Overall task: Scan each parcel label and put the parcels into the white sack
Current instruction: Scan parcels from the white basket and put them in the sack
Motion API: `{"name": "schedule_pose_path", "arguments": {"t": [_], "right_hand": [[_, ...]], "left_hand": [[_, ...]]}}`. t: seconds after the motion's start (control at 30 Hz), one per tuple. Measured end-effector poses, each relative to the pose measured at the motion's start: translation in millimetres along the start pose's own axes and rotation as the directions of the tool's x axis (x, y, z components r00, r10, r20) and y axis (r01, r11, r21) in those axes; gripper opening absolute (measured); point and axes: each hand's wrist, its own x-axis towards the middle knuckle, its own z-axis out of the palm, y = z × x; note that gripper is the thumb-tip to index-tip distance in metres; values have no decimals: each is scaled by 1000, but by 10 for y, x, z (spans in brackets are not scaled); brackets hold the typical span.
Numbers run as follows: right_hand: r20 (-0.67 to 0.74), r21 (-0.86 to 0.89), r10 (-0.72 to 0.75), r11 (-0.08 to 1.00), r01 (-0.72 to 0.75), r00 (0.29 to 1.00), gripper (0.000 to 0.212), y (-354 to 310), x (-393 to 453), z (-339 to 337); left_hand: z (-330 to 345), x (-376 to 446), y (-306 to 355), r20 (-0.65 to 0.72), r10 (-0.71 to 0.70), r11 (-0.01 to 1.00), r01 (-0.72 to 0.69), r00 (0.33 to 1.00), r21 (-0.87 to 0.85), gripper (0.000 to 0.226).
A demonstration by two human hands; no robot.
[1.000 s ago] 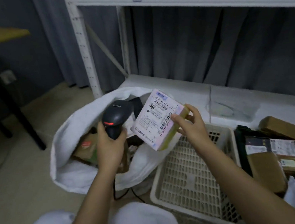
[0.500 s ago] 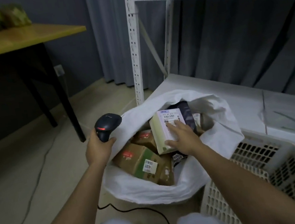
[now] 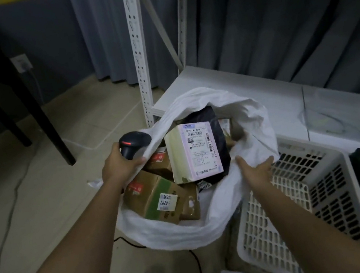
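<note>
**One labelled parcel in the sack, both hands at the rim**

Head view. Several parcels fill the white sack (image 3: 212, 221). Topmost is a pale labelled box (image 3: 192, 152), leaning upright against a dark pouch (image 3: 211, 131), label facing the camera. Brown cartons (image 3: 157, 195) lie below it.

Handling, as judged: the box looks rigid and small, probably light; flat faces, so best pinched across its two narrow sides with the label left clear. The sack is soft cloth that slumps, so its mouth needs holding open at the rim.

Left hand (image 3: 119, 165): fingers curled round the handle of the black scanner (image 3: 133, 143), its red light on; fingertips also touch the sack's left rim. Forearm reaches forward from lower left.

Right hand (image 3: 255, 171): fingers straight and spread, holding nothing, palm against the sack's right rim just beside the white basket (image 3: 327, 195).

Hands are well apart, the sack's mouth between them.
</note>
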Motion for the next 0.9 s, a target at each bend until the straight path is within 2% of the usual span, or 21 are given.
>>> {"name": "schedule_pose_path", "arguments": {"t": [0.07, 0.1, 0.13, 0.2, 0.27, 0.33, 0.43, 0.5, 0.57, 0.63, 0.7, 0.73, 0.8, 0.9], "right_hand": [[-1, 146, 98, 985, -96, 995, 108, 39, 118, 55], [35, 192, 115, 974, -120, 993, 98, 28, 133, 79], [58, 189, 103, 976, -112, 993, 83, 13, 154, 112], [47, 86, -27, 996, 23, 999, 52, -128, 88, 175], [30, 18, -195, 981, 194, 980, 38, -407, -37, 225], [30, 80, -307, 949, 304, 951, 37, -830, -159, 242], [-7, 229, -448, 870, 437, 894, 20, -1617, -219, 177], [1, 290, -596, 769, 570, 803, 24, -1972, -251, 84], [18, 218, -666, 730, 647, 745, 32, -2000, -236, 5], [43, -43, -653, 755, 654, 756, 36, -1752, -121, -23], [115, -279, -554, 778, 563, 824, 39, -1562, -33, 0], [148, -333, -522, 773, 540, 840, 39, -1602, -22, 21], [163, -324, -556, 750, 577, 815, 35, -1926, -119, 38], [-11, -122, -681, 727, 675, 732, 31, -2475, -343, -41]], "left_hand": [[90, 51, -22, 8, -21, 999, 21, 1000, 46, 66], [132, 66, -30, 3, -31, 997, 31, 1000, 68, 62], [171, 76, -41, -5, -35, 996, 35, 999, 87, 57], [210, 66, -19, -31, -29, 996, 32, 999, 88, 49], [168, 68, 101, -73, -36, 999, 33, 997, -38, 51], [9, 104, 408, -120, -75, 960, 38, 990, -279, 54], [-418, 229, 1160, -261, -2, 865, -129, 965, -485, 50], [-746, 311, 1666, -360, 91, 811, -279, 928, -514, 46], [-1014, 374, 1962, -400, 140, 805, -339, 906, -486, 45], [-1143, 399, 2022, -401, 138, 856, -313, 905, -411, 44], [-1155, 410, 1975, -381, 103, 890, -256, 919, -377, 42], [-1142, 390, 1962, -370, 79, 894, -230, 926, -386, 42], [-1139, 353, 2014, -364, 59, 879, -221, 929, -423, 42], [-1223, 359, 2253, -417, 121, 835, -320, 901, -447, 44]]}}
